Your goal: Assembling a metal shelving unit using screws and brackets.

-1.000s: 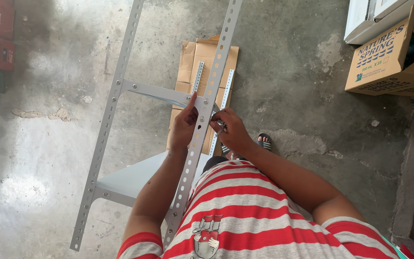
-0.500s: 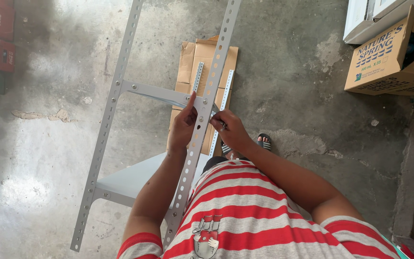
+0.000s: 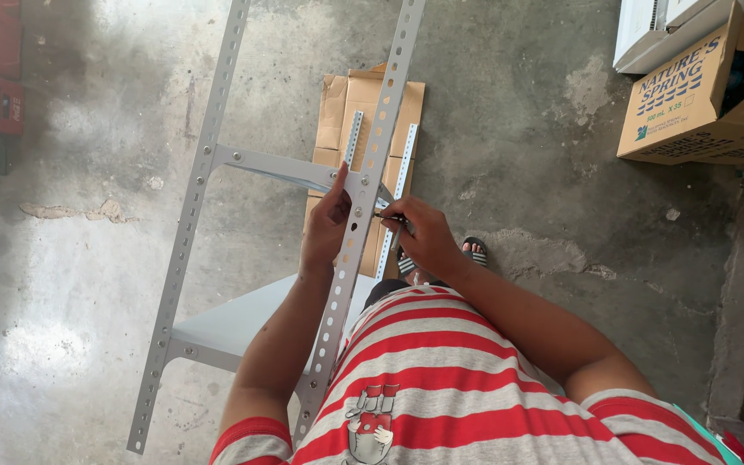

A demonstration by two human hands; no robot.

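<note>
While the left hand (image 3: 327, 226) is clamped on the slotted upright (image 3: 363, 215) running 12 to 6, the right hand (image 3: 424, 237) pinches a small tool (image 3: 387, 207) at its 3 o'clock side, touching the joint.

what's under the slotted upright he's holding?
Under the slotted upright: flattened cardboard on the concrete floor, with loose slotted strips. The cardboard's lower end is hidden by both hands.

Slotted upright (image 3: 363, 207): top end cut off by frame edge. Right hand (image 3: 424, 234) beside it; the small tool in its fingers is too small to identify. Cardboard (image 3: 368, 103) behind upright partly hidden. Foot mostly hidden under the hand.
</note>
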